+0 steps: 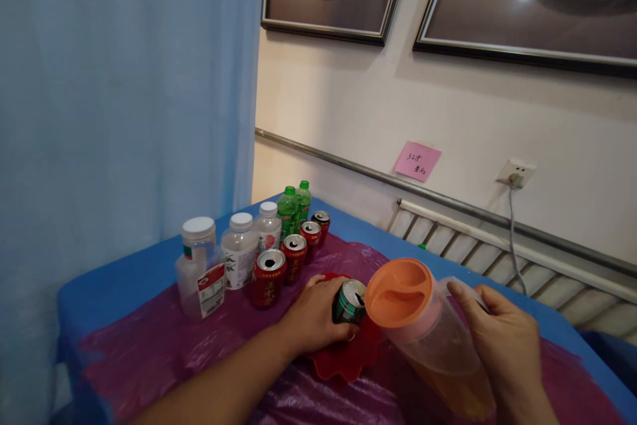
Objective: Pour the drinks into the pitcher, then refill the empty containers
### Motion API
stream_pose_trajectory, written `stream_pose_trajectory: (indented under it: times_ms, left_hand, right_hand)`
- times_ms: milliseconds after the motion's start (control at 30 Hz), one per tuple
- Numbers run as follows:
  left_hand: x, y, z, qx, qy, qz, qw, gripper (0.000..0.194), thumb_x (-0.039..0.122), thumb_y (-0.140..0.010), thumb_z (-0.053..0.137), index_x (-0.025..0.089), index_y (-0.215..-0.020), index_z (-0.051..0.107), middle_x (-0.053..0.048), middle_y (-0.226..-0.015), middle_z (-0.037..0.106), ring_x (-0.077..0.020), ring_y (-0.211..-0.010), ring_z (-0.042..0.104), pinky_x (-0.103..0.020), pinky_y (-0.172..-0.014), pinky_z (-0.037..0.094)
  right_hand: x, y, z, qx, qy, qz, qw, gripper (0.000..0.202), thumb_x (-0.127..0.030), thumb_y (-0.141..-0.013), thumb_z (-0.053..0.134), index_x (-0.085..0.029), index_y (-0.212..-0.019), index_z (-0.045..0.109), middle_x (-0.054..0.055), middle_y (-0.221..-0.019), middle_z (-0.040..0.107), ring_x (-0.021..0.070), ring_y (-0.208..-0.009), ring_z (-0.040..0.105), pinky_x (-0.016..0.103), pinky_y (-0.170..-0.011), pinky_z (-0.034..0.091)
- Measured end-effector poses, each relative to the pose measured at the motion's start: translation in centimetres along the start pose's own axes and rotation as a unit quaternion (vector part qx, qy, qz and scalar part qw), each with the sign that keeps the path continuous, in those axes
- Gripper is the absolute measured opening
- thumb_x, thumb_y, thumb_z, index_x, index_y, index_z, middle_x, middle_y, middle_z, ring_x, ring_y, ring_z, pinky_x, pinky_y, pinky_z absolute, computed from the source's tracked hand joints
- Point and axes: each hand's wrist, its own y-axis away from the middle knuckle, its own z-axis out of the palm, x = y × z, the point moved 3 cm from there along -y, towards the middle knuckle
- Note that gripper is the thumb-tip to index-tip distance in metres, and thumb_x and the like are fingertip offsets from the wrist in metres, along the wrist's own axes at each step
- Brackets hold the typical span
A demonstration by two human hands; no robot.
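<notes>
My left hand [318,315] is wrapped round a green drink can [350,302] with an opened top, tilted slightly, over a red scalloped dish [343,360]. My right hand [507,339] grips the handle of a clear plastic pitcher [442,352] with an orange lid [401,292]. The pitcher is tipped towards the can, its lid edge close beside the can's opening. Amber liquid lies in the lower part of the pitcher. Whether any liquid is flowing I cannot tell. Left of the can stand several red cans [269,279], their tops opened.
Behind the red cans stand clear plastic bottles with white caps [241,249] and two green-capped bottles [288,209]. Purple plastic sheeting [199,352] covers part of the blue tablecloth [114,289]. A radiator [472,249] and a plugged cord [512,233] are along the wall.
</notes>
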Motion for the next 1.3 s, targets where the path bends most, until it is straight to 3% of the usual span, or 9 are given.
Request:
stream_pose_trajectory:
  times_ms: [600, 1300]
  left_hand:
    - [-0.16, -0.04, 0.07, -0.003, -0.018, 0.002, 1.000, 0.062, 0.034, -0.063, 0.087, 0.030, -0.121, 0.065, 0.000, -0.122, 0.072, -0.0288, -0.114, 0.062, -0.044, -0.112, 0.033]
    - [-0.39, -0.10, 0.23, -0.002, -0.011, 0.003, 1.000, 0.063, 0.034, -0.063, 0.088, 0.031, -0.122, 0.064, 0.000, -0.123, 0.072, -0.0296, -0.116, 0.061, -0.047, -0.115, 0.029]
  right_hand:
    - [0.30, -0.13, -0.02, -0.007, 0.006, 0.007, 1.000, 0.057, -0.070, -0.071, 0.064, -0.022, -0.051, 0.042, -0.005, -0.054, 0.033, 0.0116, -0.054, 0.036, 0.024, -0.049, 0.029]
    - [0.48, -0.12, -0.03, -0.005, 0.000, 0.009, 1.000, 0.056, -0.069, -0.072, 0.066, -0.021, -0.052, 0.045, -0.005, -0.055, 0.034, 0.0113, -0.055, 0.036, 0.022, -0.047, 0.030]
